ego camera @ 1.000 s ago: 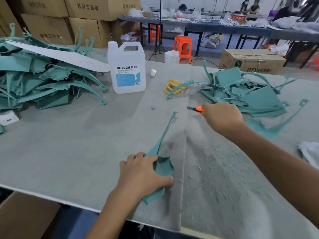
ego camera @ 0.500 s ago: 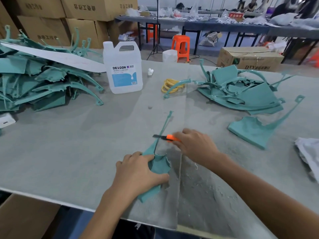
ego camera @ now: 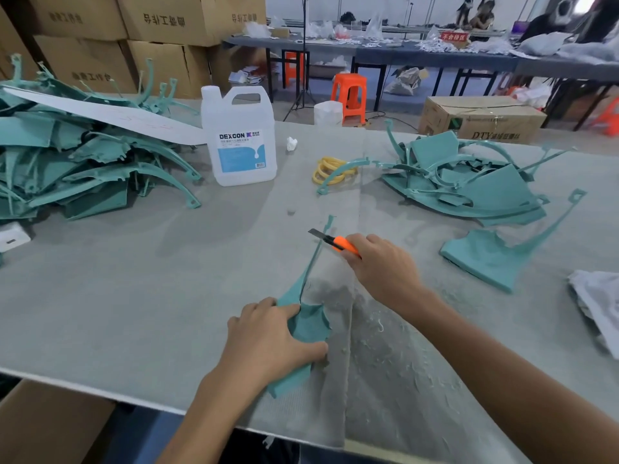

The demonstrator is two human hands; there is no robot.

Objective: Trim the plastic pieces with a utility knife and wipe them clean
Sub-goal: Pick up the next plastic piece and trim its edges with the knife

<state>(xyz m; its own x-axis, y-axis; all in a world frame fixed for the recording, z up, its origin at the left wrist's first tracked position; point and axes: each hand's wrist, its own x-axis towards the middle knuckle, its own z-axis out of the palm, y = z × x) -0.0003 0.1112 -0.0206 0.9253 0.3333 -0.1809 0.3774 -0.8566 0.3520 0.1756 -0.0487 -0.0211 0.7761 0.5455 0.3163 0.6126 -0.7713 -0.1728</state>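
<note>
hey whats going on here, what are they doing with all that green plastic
A person is trimming a teal plastic piece on a grey-covered table. The left hand holds its wide end down near the table's front edge. The right hand grips an orange utility knife, blade at the piece's thin arm. Plastic shavings lie beside the work. More such pieces sit in a left heap and a right heap. A white cloth lies unused.
</note>
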